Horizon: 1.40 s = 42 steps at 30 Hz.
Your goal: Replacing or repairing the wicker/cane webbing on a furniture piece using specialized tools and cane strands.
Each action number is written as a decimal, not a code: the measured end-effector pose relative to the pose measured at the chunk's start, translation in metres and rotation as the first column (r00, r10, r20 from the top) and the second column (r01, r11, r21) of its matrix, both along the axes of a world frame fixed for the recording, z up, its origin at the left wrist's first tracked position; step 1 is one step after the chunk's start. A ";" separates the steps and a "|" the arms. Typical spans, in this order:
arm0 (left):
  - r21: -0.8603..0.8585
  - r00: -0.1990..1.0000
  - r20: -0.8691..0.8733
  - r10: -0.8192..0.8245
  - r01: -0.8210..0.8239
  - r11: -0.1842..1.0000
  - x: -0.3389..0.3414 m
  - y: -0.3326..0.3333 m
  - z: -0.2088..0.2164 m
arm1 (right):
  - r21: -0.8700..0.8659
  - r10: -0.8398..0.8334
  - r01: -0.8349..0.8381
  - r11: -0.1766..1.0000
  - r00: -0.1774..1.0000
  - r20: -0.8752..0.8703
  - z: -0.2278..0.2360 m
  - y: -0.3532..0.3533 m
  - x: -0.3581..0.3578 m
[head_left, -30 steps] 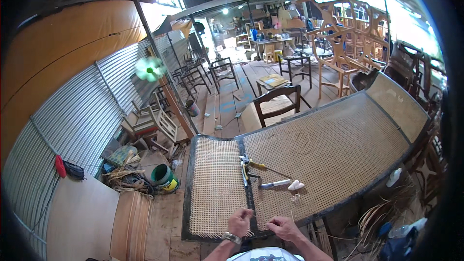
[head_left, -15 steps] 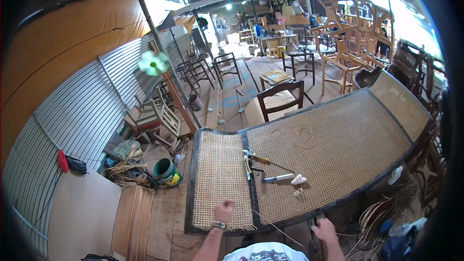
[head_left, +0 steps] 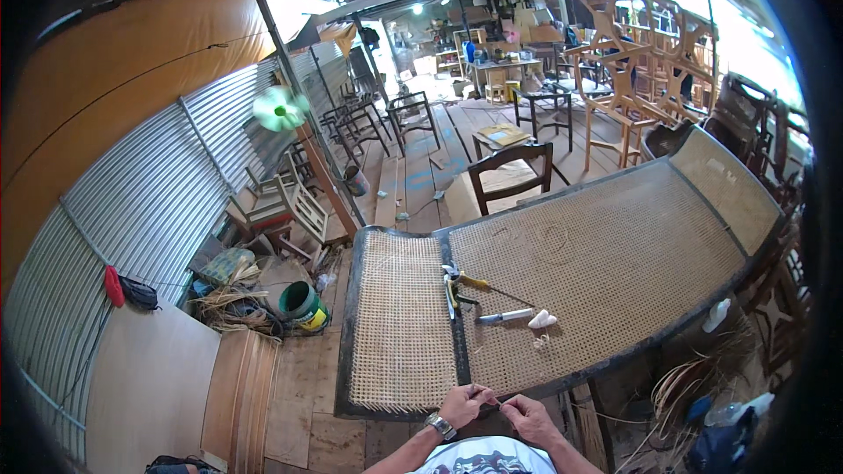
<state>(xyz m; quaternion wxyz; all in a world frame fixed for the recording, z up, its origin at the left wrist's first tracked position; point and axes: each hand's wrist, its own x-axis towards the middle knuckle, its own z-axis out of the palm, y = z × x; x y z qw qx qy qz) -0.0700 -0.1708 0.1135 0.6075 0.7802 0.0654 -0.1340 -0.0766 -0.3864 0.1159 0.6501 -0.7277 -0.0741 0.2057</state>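
My left hand (head_left: 465,405), with a watch on its wrist, is closed in a pinch at the front edge of a caned bench (head_left: 606,254). Beside it my right hand (head_left: 531,422) pinches too, the fingertips nearly meeting. A thin cane strand seems to run between them, mostly hidden by the fingers. The bench has a dark frame and woven cane panels; the left panel (head_left: 399,325) has frayed ends along its front. On the cane beyond my hands lie yellow-handled pliers (head_left: 451,290), a yellow-handled pointed tool (head_left: 479,284), a knife (head_left: 505,316) and a white lump (head_left: 543,319).
Left of the bench stand a green bucket (head_left: 303,305) and a heap of cane scraps (head_left: 233,307). A dark chair back (head_left: 514,174) rises behind the bench. Loose cane strips (head_left: 680,386) hang at the right. A fan (head_left: 281,110) spins by a post.
Both hands have come together at the bench's front edge, the left moving right and down, the right moving left. The long strand trailing over the edge no longer shows stretched out.
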 end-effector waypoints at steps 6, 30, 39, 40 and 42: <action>-0.138 0.969 -0.031 0.245 -0.247 0.959 0.006 0.008 0.020 | 0.033 0.013 -0.015 0.999 0.998 0.068 0.031 0.022 0.015; -0.250 0.888 0.300 0.348 -0.279 0.927 0.039 0.053 0.060 | 0.020 -0.027 0.022 1.000 0.959 0.283 0.040 0.040 0.046; -0.521 0.837 0.248 0.487 -0.309 0.796 0.080 0.096 0.061 | -0.059 -0.109 0.153 0.986 0.881 0.460 0.068 -0.026 0.046; -0.516 0.816 0.255 0.520 -0.339 0.786 0.078 0.094 0.063 | -0.048 -0.120 0.160 0.986 0.879 0.461 0.068 -0.030 0.042; -0.513 0.796 0.261 0.547 -0.366 0.777 0.084 0.102 0.055 | -0.117 -0.105 0.164 0.980 0.912 0.397 0.074 -0.048 0.032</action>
